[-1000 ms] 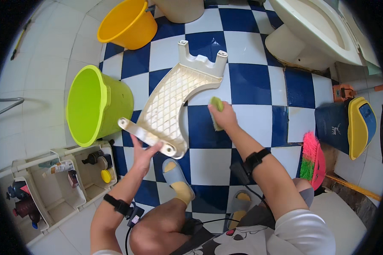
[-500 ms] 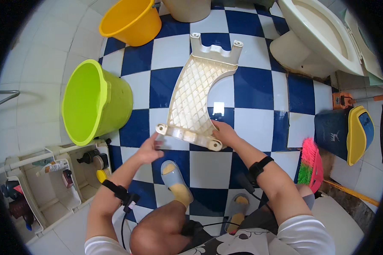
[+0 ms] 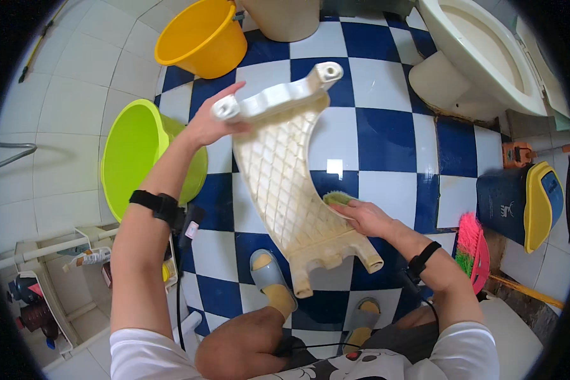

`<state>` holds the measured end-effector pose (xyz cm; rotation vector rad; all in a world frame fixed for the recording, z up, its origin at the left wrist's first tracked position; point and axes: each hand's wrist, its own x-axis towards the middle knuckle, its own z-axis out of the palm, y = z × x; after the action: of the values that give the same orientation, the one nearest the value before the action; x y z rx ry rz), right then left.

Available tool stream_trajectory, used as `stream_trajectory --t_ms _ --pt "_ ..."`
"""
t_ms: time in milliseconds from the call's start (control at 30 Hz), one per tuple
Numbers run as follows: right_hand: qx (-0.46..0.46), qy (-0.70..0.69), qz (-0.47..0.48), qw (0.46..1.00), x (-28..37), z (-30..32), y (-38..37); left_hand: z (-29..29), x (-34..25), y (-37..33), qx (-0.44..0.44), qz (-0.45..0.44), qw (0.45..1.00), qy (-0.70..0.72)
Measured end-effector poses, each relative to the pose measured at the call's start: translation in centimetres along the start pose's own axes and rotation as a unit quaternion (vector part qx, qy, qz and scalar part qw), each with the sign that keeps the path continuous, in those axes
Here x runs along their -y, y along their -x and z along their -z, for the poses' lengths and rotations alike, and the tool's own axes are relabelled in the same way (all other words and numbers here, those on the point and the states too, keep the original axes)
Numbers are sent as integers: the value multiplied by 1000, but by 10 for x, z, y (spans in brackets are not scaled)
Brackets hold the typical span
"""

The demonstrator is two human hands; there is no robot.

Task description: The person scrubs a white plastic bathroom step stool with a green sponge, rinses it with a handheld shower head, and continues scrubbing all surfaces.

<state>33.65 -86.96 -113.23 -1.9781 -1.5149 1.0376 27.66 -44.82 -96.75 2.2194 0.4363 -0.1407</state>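
Note:
A white plastic panel (image 3: 275, 177), curved and diamond-ribbed with yellowish stains, lies lengthwise in front of me over the tiled floor. My left hand (image 3: 214, 121) grips its far left corner, beside a round lug. The panel's near end has two hollow prongs, close to my slippered feet; whether they touch the floor I cannot tell. In my right hand (image 3: 368, 218) is a small scrub brush (image 3: 339, 197) with green bristles, at the panel's curved inner edge. My fingers hide part of the brush.
A lime-green bucket (image 3: 123, 164) stands at the left and a yellow bucket (image 3: 202, 41) beyond it. A cream shelf rack (image 3: 63, 301) with bottles is at lower left. On the right are a toilet (image 3: 453, 82), a dark bin (image 3: 503, 199) and a pink-and-green broom (image 3: 468, 234).
The panel has been turned end for end, its pronged end now toward me. My left hand has moved far along with the lugged end. The green brush has come into view.

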Motion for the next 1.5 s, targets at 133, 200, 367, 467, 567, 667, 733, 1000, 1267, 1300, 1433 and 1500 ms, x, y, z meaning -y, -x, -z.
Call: stream_trajectory --t_ms 133,200,367,467,567,667,733,1000,1267,1300,1433,1500 --pt "-25 54 -6 998 -8 15 -17 -5 -19 19 -42 -90 990 -102" --pt "-37 127 -36 991 -15 26 -32 -1 -35 31 -89 -196 959 -184" --pt "-211 84 -151 962 -26 59 -53 9 -79 67 -169 -201 926 -271" --pt "-344 32 -157 925 -17 66 -50 1 -97 91 -225 -211 886 -347" --pt "-326 -6 -200 924 1 57 -47 -13 -110 112 -236 -185 840 -452" --pt "-299 -36 -180 937 19 35 -50 -19 -121 125 -204 -124 860 -451" --pt "-270 -31 -178 946 29 19 -57 -20 -132 139 -185 -68 872 -447" --pt "-101 25 -61 993 71 -22 -112 9 -148 150 -137 -95 880 -444" --pt "-140 74 -15 987 34 -24 -165 -1 -134 135 -114 -9 945 -307" --pt "-172 56 15 983 27 -20 -176 -3 -133 136 -119 -11 948 -295" --pt "-247 79 -82 962 15 15 -252 -5 -127 140 -107 -45 948 -297" --pt "-273 73 -101 954 29 23 -262 -1 -122 140 -120 -57 945 -299"
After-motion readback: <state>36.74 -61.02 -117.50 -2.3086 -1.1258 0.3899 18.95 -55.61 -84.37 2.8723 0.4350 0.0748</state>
